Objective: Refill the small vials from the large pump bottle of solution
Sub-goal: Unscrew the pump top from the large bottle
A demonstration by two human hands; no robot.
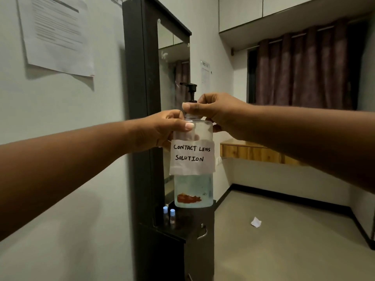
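A large clear pump bottle (192,187) with a paper label reading "CONTACT LENS SOLUTION" is held up in the air, upright, partly filled with clear liquid. My left hand (160,131) wraps around the bottle's upper body from the left. My right hand (215,112) pinches the black pump collar at the neck, below the pump head (189,87). Two small vials (168,217) with light blue caps stand side by side on the dark cabinet top (188,226), below the bottle.
A tall dark-framed mirror (172,98) rises behind the bottle. A paper sheet (56,35) hangs on the left wall. A wooden shelf (249,151) and maroon curtains (304,65) lie to the right. A crumpled white paper (256,222) lies on the floor.
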